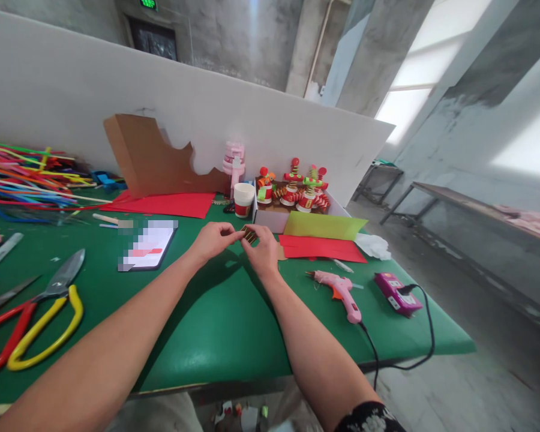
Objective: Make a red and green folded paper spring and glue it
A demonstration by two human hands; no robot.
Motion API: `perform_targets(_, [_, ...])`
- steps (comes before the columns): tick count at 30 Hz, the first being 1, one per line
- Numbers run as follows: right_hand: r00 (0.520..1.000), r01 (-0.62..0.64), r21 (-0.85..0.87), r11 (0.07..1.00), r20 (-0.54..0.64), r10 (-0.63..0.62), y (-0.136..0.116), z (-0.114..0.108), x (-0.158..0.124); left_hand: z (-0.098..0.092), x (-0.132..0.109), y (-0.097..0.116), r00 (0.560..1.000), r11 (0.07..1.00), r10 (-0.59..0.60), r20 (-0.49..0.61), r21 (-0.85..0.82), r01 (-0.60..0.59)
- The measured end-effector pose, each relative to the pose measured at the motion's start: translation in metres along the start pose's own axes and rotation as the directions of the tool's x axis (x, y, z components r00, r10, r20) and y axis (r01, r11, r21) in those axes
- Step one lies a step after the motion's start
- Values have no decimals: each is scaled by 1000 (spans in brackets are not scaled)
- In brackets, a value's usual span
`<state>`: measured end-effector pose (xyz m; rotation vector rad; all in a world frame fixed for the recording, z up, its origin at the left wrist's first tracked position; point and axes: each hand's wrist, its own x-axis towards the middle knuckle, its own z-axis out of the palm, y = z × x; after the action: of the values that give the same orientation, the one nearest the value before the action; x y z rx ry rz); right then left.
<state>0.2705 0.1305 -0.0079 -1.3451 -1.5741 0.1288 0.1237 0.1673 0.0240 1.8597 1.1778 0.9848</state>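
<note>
Both my hands meet above the middle of the green table. A small gold, folded strip with a pleated look sits between them. My left hand pinches its left end with thumb and forefinger. Around the strip's right side, the fingers of my right hand are closed, hiding part of it. Just behind my hands stands a stack of red and white paper cups. Beyond it to the right, a box holds several cup figures with springy pleated parts.
A pink glue gun lies right, its cord trailing off the edge near a purple power box. Left are a phone, yellow-handled scissors and many pipe cleaners. Red paper and cut cardboard lie behind.
</note>
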Motion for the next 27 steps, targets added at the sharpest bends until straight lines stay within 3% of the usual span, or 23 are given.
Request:
perform_targets(12, [998, -66, 72, 995, 23, 64, 2, -3, 1, -1, 3, -9, 994, 988, 109, -33, 114, -105])
perform_targets(18, [992, -122, 173, 977, -20, 127, 6, -3, 5, -20, 10, -26, 982, 951, 75, -174, 309, -18])
perform_targets(22, [986, -159, 303, 940, 8, 164, 5, -1, 5, -30, 12, -28, 976, 987, 137, -172, 106, -120])
perform_targets(27, [982, -184, 437, 880, 110, 151, 5, 2, 5, -27, 5, -11, 989, 980, 119, 84, -172, -103])
